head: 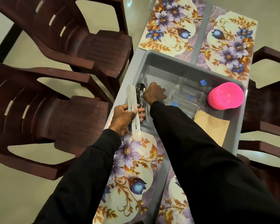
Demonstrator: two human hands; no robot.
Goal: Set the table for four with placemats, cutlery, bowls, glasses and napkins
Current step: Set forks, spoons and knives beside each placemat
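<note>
**Knives in hand at table w/ four mats down**

L hand (126, 117) grips a bundle of knives (131, 101) round the middle, thumb on top and fingers wrapped under, at the left edge of a grey tub (160, 55). R hand (154, 94) is inside the tub, knuckles up and fingers curled down, just beside the spoons (142, 87) lying at the tub's left end. Can't tell whether it has hold of anything. Also in the tub: clear glasses (191, 92) on their sides w/ blue stickers, approx. in the middle; a stack of pink bowls (225, 96) at the right end; tan napkins (212, 126) near the front wall. Tub sits mid-table on the grey table (202, 29), overlapping the floral placemats (168, 25), two laid beyond it and two on the near side under the person's arms. Dark brown plastic chairs (55, 38) stand along both long sides, two on the left. Both arms in black sleeves (192, 143)
</note>
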